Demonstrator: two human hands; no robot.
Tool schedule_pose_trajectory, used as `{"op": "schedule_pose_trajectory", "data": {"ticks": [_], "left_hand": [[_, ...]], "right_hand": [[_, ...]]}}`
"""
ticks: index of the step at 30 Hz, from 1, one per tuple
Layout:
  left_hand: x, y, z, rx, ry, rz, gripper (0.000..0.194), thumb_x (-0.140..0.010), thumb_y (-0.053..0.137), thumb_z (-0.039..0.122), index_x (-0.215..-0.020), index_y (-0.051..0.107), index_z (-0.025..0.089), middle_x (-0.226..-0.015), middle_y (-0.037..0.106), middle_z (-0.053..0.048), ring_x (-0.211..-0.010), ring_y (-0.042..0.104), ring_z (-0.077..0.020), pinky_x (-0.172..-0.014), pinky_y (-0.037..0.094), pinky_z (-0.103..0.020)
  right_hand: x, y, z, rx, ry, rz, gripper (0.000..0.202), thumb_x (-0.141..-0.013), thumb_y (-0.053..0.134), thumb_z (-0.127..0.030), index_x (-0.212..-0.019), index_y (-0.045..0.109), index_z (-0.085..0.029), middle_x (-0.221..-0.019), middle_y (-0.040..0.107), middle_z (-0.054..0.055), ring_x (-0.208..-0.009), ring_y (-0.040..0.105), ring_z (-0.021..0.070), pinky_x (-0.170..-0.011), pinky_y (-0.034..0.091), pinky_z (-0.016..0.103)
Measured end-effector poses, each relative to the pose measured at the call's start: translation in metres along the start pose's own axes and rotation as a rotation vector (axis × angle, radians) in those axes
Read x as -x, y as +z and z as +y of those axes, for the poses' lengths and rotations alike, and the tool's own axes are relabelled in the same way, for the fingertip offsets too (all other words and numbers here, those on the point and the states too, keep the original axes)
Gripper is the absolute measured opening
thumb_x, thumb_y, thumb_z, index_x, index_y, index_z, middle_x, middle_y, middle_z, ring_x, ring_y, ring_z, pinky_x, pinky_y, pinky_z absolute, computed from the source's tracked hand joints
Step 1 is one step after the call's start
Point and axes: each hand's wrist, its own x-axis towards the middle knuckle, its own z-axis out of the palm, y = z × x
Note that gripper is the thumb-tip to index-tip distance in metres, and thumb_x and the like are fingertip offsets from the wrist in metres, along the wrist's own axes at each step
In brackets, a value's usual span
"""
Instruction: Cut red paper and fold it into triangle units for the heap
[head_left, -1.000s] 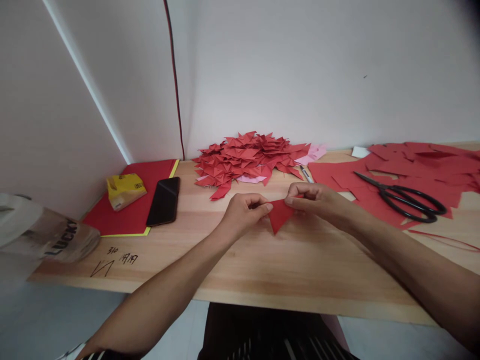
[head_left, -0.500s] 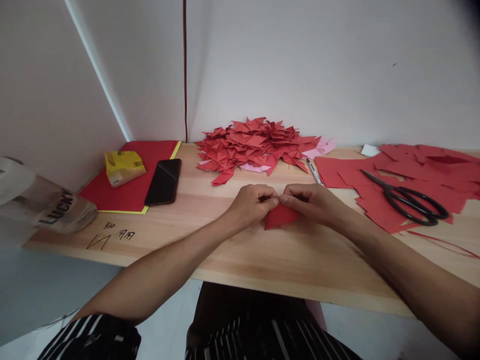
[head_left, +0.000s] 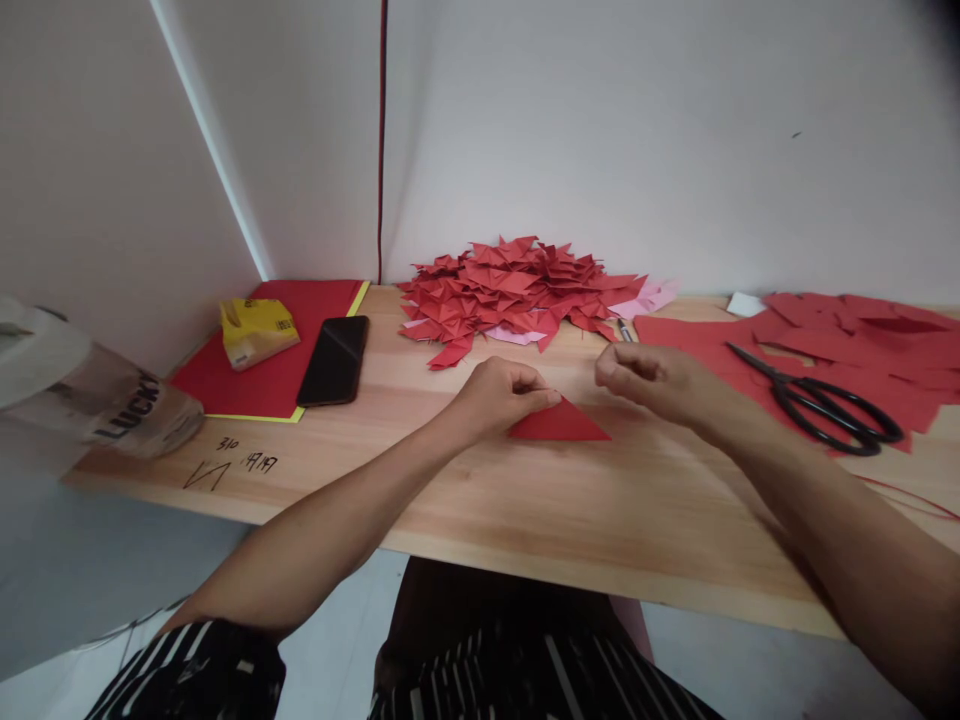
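Right hand (head_left: 646, 378) (alone) now off red paper (head_left: 561, 424)

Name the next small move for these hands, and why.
Probably bring the right hand to the red paper triangle and steady its free right corner: only the left hand pinches it, near the top, while the right hand is apart from it.

Paper (head_left: 562, 425), red + triangular, is being pinched nr its top corner, partly hidden there. Long edge is facing nr side, running approx. L-R; sharp corner's pointing R. Staying over mid desk (head_left: 480, 510), contact unclear.
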Motion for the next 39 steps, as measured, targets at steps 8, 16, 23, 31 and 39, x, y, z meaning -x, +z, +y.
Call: {"op": "schedule_pose_trajectory", "data": {"ticks": [8,16,23,31,39], "left_hand": [[0.001,0.009,0.000,0.000,0.038,-0.062,0.027,-0.080,0.060,0.034,-0.063,0.060,0.013,-0.057,0.043,0.004,-0.056,0.037,-0.0075,-0.054,0.028,-0.021],[0.003,0.010,0.004,-0.095,0.080,-0.077,0.024,-0.081,0.055,0.028,-0.062,0.055,0.015,-0.058,0.044,0.004,-0.058,0.038,-0.0092,-0.056,0.029,-0.023],[0.003,0.002,0.008,-0.206,0.044,-0.047,0.023,-0.083,0.055,0.025,-0.065,0.062,0.014,-0.058,0.057,0.001,-0.057,0.047,-0.0103,-0.058,0.033,-0.023],[0.004,0.001,0.010,-0.317,0.032,-0.069,0.029,-0.085,0.055,0.027,-0.059,0.060,0.014,-0.055,0.055,0.002,-0.054,0.045,-0.0102,-0.058,0.030,-0.024],[0.005,-0.003,0.010,-0.252,0.028,-0.149,0.029,-0.086,0.051,0.030,-0.060,0.051,0.016,-0.058,0.047,0.003,-0.057,0.040,-0.0098,-0.057,0.029,-0.023]], "right_hand": [[0.004,0.028,-0.011,-0.013,-0.023,-0.131,0.034,-0.089,0.051,-0.052,-0.074,0.054,-0.022,-0.060,0.041,-0.003,-0.054,0.035,0.0118,-0.051,0.026,0.028],[0.004,0.027,-0.014,0.036,-0.118,0.060,0.033,-0.090,0.049,-0.048,-0.069,0.049,-0.023,-0.068,0.048,0.001,-0.064,0.043,0.0167,-0.060,0.033,0.031],[0.001,0.017,-0.011,0.034,-0.075,0.168,0.043,-0.088,0.048,-0.060,-0.066,0.044,-0.024,-0.066,0.046,0.003,-0.064,0.041,0.0186,-0.060,0.034,0.034],[-0.001,0.021,-0.009,0.003,-0.012,0.122,0.042,-0.087,0.050,-0.058,-0.064,0.039,-0.024,-0.065,0.039,0.001,-0.062,0.038,0.0173,-0.059,0.031,0.032],[0.001,0.021,-0.010,0.037,-0.052,0.138,0.039,-0.090,0.049,-0.054,-0.066,0.040,-0.024,-0.065,0.042,0.001,-0.063,0.040,0.0177,-0.058,0.030,0.031]]}}
